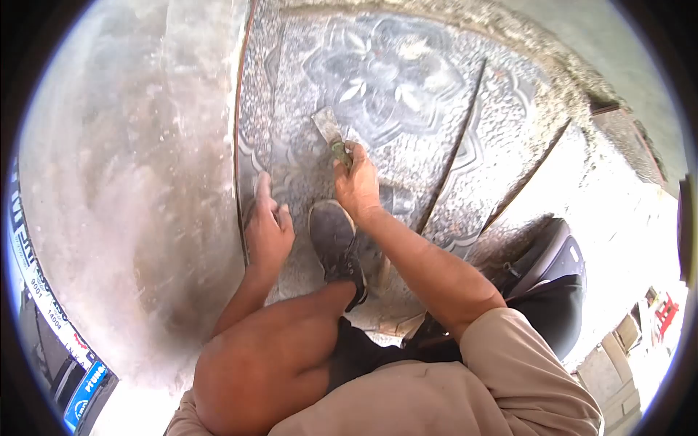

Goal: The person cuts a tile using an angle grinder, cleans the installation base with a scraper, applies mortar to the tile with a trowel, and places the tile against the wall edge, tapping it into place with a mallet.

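My right hand point(357, 180) is wrapped round the handle of a putty knife point(327, 126), whose flat, dusty blade points up and to the left over the patterned tiles point(291, 73). Just beyond the blade lies a large grey flower motif point(385, 69) in the tile surface. My left hand point(269, 227) is near the left edge of the tiles, index finger stretched out and the other fingers partly curled, with nothing visible in it. Whether its fingertip touches the tile, I cannot tell. Between my hands is my dark shoe point(332, 225), planted on the tiles.
A smooth grey cement surface point(138, 145) borders the tiles on the left, along a thin brown strip point(238, 109). Dark grooves point(465, 134) cross the tiles on the right. Rough mortar point(552, 51) edges the far side. Printed bags point(43, 291) show at lower left.
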Demonstrator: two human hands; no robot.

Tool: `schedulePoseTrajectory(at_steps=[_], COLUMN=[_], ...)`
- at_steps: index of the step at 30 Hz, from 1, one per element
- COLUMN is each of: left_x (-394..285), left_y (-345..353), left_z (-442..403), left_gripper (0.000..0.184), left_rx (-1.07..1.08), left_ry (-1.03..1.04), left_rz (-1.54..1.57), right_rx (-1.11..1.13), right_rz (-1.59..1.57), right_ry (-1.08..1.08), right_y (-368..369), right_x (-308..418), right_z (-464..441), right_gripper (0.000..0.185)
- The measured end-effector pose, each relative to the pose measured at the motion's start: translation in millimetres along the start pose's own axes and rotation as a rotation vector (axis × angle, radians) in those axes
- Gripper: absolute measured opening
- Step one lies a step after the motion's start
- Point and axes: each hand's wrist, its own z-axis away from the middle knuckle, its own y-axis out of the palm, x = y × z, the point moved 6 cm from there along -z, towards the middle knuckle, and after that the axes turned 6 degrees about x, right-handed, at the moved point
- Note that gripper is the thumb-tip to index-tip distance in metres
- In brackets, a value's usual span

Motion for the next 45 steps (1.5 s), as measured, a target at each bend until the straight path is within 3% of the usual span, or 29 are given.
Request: schedulePoseTrajectory(at_steps=[1,3,4,6,8,10,11,13,14,16,18,26,33,34,37,41,43,44,45], left_x=[-4.3,-4.2,-8.0,-25.8,-37.8,-36.8,-30.3,-23.4,-19.5,-13.8,-9.7,-7.2,-12.2,-19.2,-45.7,-58.9,-58.7,-57.3,-57.0], left_y=[3.2,21.6,27.9,35.1,44.9,52.8,58.2,66.0,71.6,82.0,81.6,113.5,132.9,131.0,112.1,100.0,97.2,97.0,97.0], left_z=[-3.3,-8.8,-13.7,-32.9,-50.7,-61.8,-65.2,-64.4,-63.7,-62.3,-61.0,-59.5,-87.5,-93.1,-103.8,-112.0,-115.4,-117.5,-118.8], left_gripper=[0.072,0.037,0.037,0.013,0.013,0.016,0.015,0.016,0.015,0.015,0.014,0.012,0.011,0.01,0.01,0.013,0.013,0.013,0.013], left_rx=[-0.015,0.101,0.112,0.057,0.094,0.092,0.061,-0.017,0.084,0.076,0.076,-0.131,0.025,-0.023,-0.039,0.024,0.026,0.02,0.014], left_ry=[0.02,-0.072,-0.049,0.104,0.085,0.099,0.145,0.176,0.082,0.139,0.137,0.092,0.067,0.171,0.288,0.278,0.283,0.25,0.214], left_rz=[0.012,0.216,0.231,0.324,0.318,0.306,0.305,0.343,0.319,0.307,0.348,0.548,0.649,0.645,0.678,0.681,0.68,0.679,0.676], right_rx=[-0.02,-0.133,-0.16,-0.162,-0.12,-0.141,-0.316,-0.452,-0.352,-0.582,-0.607,-0.55,-0.539,-0.571,-0.655,-0.761,-0.766,-0.787,-0.759], right_rz=[0.008,0.131,0.141,0.195,0.232,0.478,0.541,0.767,0.73,0.998,1.071,0.935,0.834,0.795,0.695,0.586,0.561,0.553,0.396], right_ry=[-0.018,-0.043,-0.037,-0.083,-0.064,-0.209,-0.149,-0.185,-0.085,0.141,0.368,0.505,0.675,0.713,0.697,0.553,0.455,0.455,0.371], right_y=[-8.7,-31.6,-42.2,-62.4,-81.7,-106.2,-120.7,-157.7,-182.3,-211.3,-225.1,-239.3,-254.2,-251.4,-237.9,-248.1,-259.0,-265.6,-269.2], right_x=[3.5,10.5,10.3,10.4,4.1,4.2,-11.9,-30.3,-46.4,-66.0,-83.0,-112.8,-128.7,-126.4,-89.7,-88.7,-93.2,-94.7,-97.5], right_z=[-6.2,-12.6,-13.2,-18.0,-24.1,-17.2,-12.4,-6.4,-8.9,13.5,28.7,36.3,31.7,32.7,50.6,52.7,52.8,57.3,58.6], right_gripper=[0.037,0.034,0.034,0.03,0.029,0.041,0.046,0.055,0.065,0.09,0.1,0.112,0.124,0.125,0.125,0.124,0.094,0.094,0.077])
